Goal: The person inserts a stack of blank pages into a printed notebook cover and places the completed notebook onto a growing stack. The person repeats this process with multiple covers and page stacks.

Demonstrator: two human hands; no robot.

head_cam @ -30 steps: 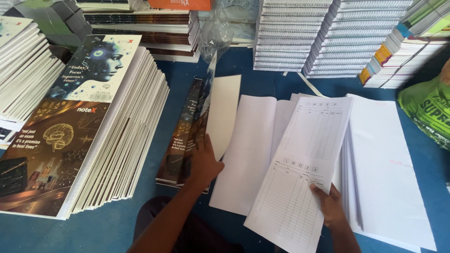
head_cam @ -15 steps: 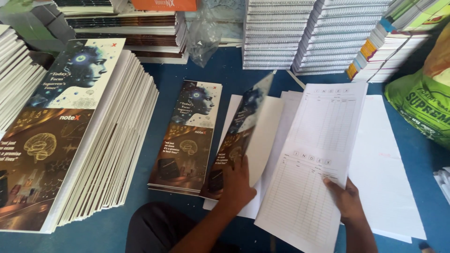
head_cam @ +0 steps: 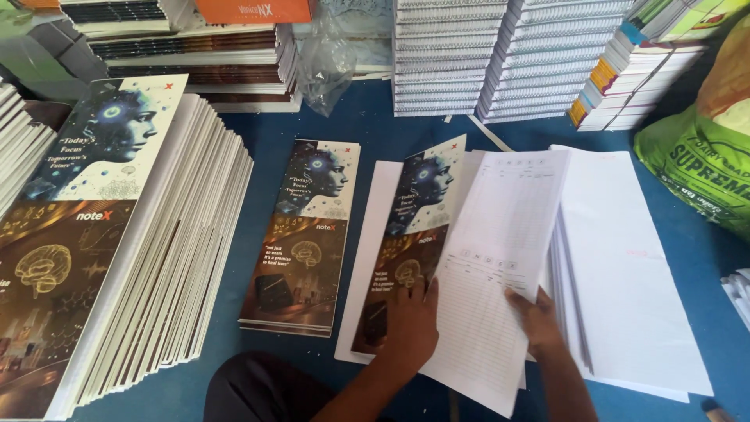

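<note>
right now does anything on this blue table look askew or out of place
Mostly tidy. The tall cover stack on the left fans out sideways instead of standing square. A crumpled clear plastic bag lies loose between the back piles. The printed cover under the left hand lies tilted over the white sheets.

Soft, even daylight fills the scene, bright enough to read detail everywhere, and seems to come from above and slightly to the right. The white loose sheets [head_cam: 625, 266] are the brightest area and close to washed out, so their ruled lines fade. Shadows are faint and soft-edged: a thin one lies along the right side of the tall stack of covers [head_cam: 168, 258] on the blue floor [head_cam: 375, 125]. The glossy cover [head_cam: 308, 234] shows mild sheen, no hard glare. Focus is fairly sharp at the centre; corners soften and lean outward slightly.
</note>
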